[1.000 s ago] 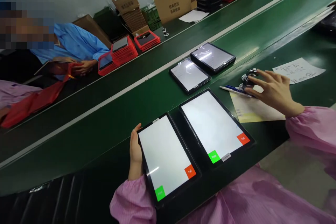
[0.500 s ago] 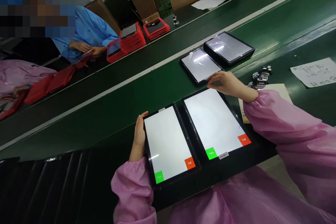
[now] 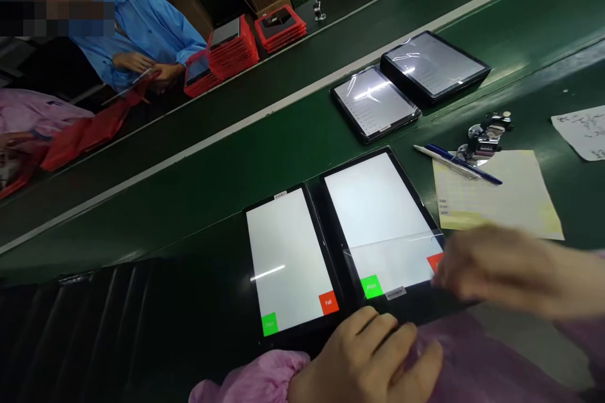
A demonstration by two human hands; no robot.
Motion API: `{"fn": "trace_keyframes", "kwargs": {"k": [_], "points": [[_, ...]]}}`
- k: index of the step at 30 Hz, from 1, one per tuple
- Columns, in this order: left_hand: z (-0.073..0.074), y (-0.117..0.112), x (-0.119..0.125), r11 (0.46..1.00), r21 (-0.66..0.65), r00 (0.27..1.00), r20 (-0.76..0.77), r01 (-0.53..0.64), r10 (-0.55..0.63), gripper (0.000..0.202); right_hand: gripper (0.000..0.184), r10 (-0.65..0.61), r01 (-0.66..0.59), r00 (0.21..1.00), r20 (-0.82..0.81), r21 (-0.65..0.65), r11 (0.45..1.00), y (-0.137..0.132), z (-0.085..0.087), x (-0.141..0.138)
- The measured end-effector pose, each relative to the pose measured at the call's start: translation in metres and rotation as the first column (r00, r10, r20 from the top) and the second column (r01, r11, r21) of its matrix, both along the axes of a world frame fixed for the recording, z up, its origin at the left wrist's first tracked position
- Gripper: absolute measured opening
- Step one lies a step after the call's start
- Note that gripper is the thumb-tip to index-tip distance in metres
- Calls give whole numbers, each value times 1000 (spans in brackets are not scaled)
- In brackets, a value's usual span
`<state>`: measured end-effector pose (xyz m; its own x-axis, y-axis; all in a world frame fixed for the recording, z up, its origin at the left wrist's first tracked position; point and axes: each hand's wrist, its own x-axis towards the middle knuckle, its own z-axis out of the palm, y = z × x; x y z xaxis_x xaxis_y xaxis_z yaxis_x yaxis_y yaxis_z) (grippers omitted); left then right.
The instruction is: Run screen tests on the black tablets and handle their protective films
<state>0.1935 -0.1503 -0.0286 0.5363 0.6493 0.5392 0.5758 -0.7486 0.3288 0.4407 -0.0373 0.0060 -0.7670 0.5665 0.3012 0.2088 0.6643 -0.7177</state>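
Two black tablets with lit white screens lie side by side on the dark green bench in front of me, the left tablet (image 3: 288,258) and the right tablet (image 3: 378,220). Each shows a green and a red button at its near end. My left hand (image 3: 373,359) rests at the near edge of the right tablet, fingers together and lying loosely flat, with nothing in it. My right hand (image 3: 491,271) is smeared by motion at the right tablet's near right corner, over the red button. A thin line like the edge of a clear film crosses that screen.
Two more film-covered tablets (image 3: 375,101) (image 3: 435,66) lie farther out on the belt. A pen (image 3: 456,162), a yellowish sheet (image 3: 496,195) and a small metal stamp-like tool (image 3: 486,135) sit to the right. Across the belt, a person in blue (image 3: 142,38) works beside stacked red cases (image 3: 231,50).
My left hand left the left tablet's side and came to the near edge by the right tablet. My right hand swept from the right tablet's far end to its near right corner.
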Motion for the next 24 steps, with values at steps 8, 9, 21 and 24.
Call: {"fn": "trace_keyframes", "kwargs": {"k": [8, 9, 21, 24], "points": [[-9, -34, -15, 985, 73, 947, -295, 157, -129, 21, 79, -573, 517, 819, 17, -455, 725, 138, -73, -44], [-8, -38, -16, 987, 82, 949, -295, 142, -112, 22, 84, -554, 494, 832, 27, -491, 717, 144, -81, -52], [5, -49, -16, 969, -77, 893, -378, 234, -245, 25, 82, -510, 396, 860, 8, -641, 657, 158, -97, -69], [20, -45, -18, 972, -143, 942, -254, 187, -218, 18, 68, -510, 438, 859, -39, -461, 772, 155, -89, -64]]}}
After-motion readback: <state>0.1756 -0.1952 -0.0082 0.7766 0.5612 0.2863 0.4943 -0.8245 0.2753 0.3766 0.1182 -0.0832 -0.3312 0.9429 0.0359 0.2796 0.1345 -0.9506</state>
